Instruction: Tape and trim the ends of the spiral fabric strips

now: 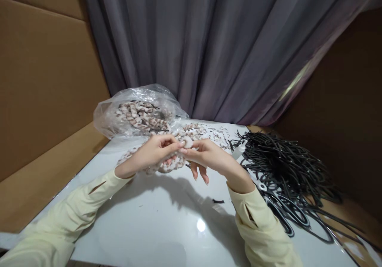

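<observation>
Grey curtain [185, 52] hangs behind a clear plastic bag [104, 117], which sits on a white table [143, 227] between cardboard walls [38, 80]. Mottled fluffy strips [140, 115] fill the bag, probably gathered there to keep them together. Just in front of the bag, towards its right, is the fluffy cord [187, 141], pinched between the thumb and fingertips of the left hand [155, 149] and those of the right hand [210, 155]; the right's outer fingers dangle loose. Gripping from both sides likely steadies so soft a piece. Farther right of the bag lie small scraps [219, 133], a white-nozzled bottle [238, 151] and heaped black cords [286, 159], perhaps set aside to leave working room. No brand, label or writing can be read
</observation>
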The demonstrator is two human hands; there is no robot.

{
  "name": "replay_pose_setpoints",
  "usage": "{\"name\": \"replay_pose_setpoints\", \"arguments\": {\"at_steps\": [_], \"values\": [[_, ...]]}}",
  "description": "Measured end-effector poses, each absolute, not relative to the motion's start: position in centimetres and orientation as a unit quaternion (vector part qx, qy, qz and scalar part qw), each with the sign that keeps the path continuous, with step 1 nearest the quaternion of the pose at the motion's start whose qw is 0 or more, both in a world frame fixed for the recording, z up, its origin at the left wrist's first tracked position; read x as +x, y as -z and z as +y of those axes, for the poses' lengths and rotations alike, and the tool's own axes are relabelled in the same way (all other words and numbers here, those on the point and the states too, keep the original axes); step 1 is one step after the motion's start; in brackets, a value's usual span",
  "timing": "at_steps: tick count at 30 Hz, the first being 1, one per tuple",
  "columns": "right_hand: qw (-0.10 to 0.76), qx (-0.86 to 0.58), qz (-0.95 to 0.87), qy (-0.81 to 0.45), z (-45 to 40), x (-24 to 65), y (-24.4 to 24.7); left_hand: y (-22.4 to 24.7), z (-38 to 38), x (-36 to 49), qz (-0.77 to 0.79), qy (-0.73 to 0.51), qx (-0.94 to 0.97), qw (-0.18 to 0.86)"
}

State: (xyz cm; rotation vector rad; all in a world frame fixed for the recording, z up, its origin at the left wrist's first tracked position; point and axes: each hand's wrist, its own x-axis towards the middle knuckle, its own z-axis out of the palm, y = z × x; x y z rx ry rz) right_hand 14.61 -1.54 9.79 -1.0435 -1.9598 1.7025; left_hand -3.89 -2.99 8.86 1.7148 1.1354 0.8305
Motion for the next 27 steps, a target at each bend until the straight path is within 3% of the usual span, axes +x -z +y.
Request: {"name": "replay_pose_setpoints", "arguments": {"at_steps": [5, 12, 18, 20, 24, 27], "values": [[0.153, -0.401, -0.704, -0.566, -1.6, 14.4, -9.7, -8.7, -3.1, -3.6, 0.483, -0.330, 0.671, 0.456], [0.136, -0.353, -0.709, -0.595, -1.5, 15.2, -10.0, -8.5, -3.4, -4.2, 0.444, -0.287, 0.651, 0.544], [0.143, -0.293, -0.689, -0.648, -1.3, 15.4, -10.3, -8.8, -3.7, -4.0, 0.431, -0.305, 0.638, 0.561], [0.152, -0.283, -0.683, -0.656, -1.3, 15.5, -10.4, -8.6, -3.9, -3.9, 0.439, -0.331, 0.658, 0.515], [0.158, -0.274, -0.678, -0.663, -1.4, 15.6, -10.5, -8.2, -4.1, -3.7, 0.442, -0.408, 0.738, 0.307], [0.160, -0.275, -0.678, -0.663, -1.4, 15.7, -10.5, -8.3, -4.1, -3.7, 0.437, -0.406, 0.740, 0.312]]}}
